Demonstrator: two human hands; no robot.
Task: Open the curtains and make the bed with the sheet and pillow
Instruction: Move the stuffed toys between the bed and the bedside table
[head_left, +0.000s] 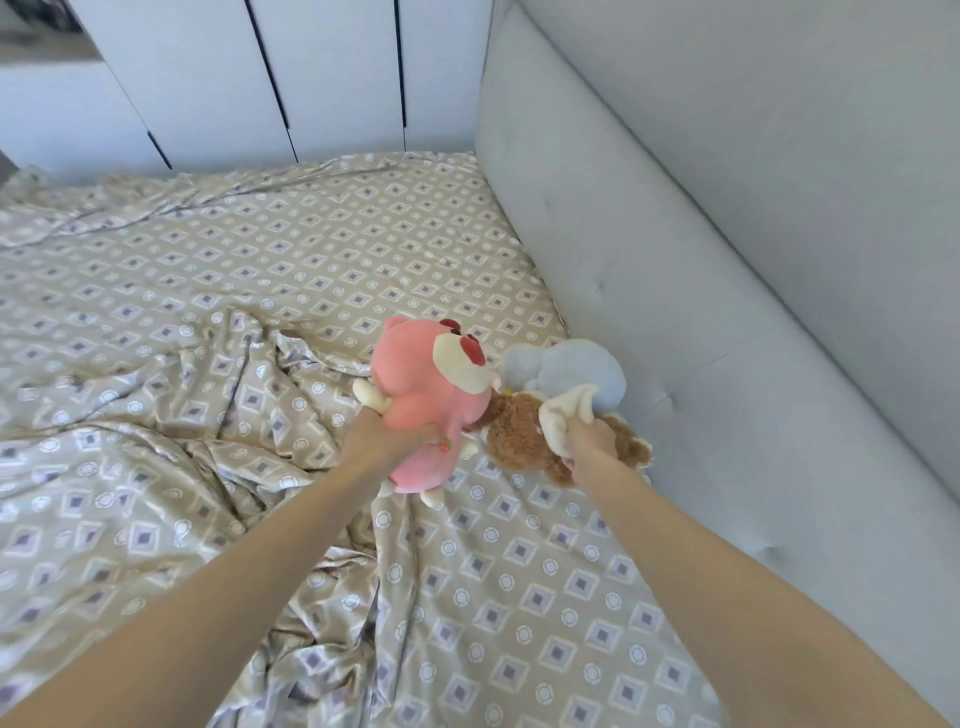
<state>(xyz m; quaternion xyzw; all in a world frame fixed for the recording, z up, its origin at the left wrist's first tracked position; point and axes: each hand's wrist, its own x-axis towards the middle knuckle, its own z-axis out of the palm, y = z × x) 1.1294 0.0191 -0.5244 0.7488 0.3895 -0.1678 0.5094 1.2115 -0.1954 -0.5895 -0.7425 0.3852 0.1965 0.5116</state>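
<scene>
Left hand (387, 434) grips plump pink plush (431, 374); right hand (589, 439) grips fuzzy brown plush (511, 431); sheet (156, 415) crumpled.

White wardrobe doors (332, 73), grey padded headboard (675, 234)

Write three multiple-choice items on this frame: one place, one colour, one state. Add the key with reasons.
1. Where is the blue plush?
A) beside the grey headboard
B) on the floor
C) on a chair

2. What colour is the plush that the left hand grips?
A) green
B) pink
C) black

3. How does the sheet lie?
A) folded in a stack
B) pulled smooth all over
C) rumpled in folds

Key:
1 A, it sits on the bed right next to the padding.
2 B, the fingers curl round the pink plush.
3 C, creases run across the left and lower parts of the bed.
</scene>
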